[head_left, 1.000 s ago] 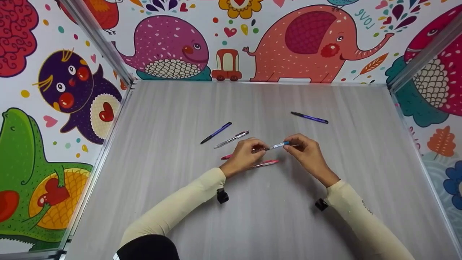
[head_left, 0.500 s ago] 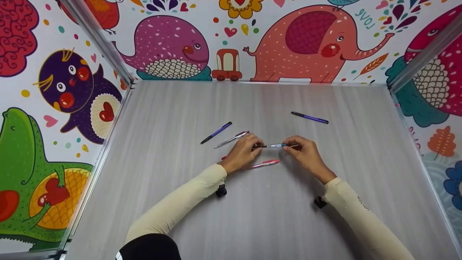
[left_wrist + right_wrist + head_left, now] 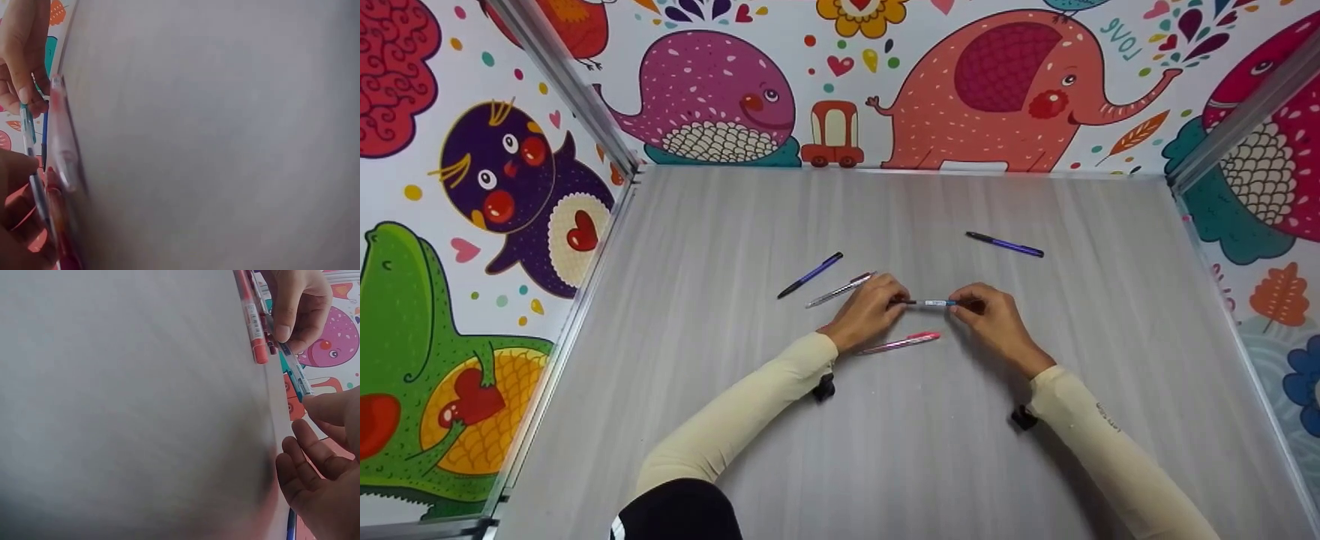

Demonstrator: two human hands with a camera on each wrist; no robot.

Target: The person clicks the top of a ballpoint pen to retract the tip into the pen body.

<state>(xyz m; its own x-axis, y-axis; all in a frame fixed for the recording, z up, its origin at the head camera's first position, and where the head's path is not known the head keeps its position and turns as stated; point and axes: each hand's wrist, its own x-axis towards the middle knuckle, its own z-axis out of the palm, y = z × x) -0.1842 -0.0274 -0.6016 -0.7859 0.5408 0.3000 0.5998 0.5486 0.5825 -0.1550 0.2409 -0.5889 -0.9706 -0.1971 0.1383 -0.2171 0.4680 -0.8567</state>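
In the head view, a pen (image 3: 935, 303) with a clear barrel, a white label and a teal end spans the gap between two hands. The left hand (image 3: 870, 307) pinches its darker end, while the right hand (image 3: 994, 315) pinches the teal end between thumb and finger. From the right wrist view, the other fingers of the right hand (image 3: 320, 467) are spread loosely apart from the pen. A pink pen (image 3: 904, 343) lies on the table just below the left hand. Above that hand is a clear pen (image 3: 836, 292) with a dark red clip, partly covered by it.
One blue pen (image 3: 810, 275) with black ends lies left of the hands. Another blue pen (image 3: 1005, 244) rests farther back to the right. Cartoon-printed walls (image 3: 720, 97) with metal frame posts border the grey table (image 3: 930, 450) at the back and sides.
The held pen has gone from tilted to nearly level. My left hand has shifted slightly and now covers the red pen end that showed beside it. The loose blue pens stay put.
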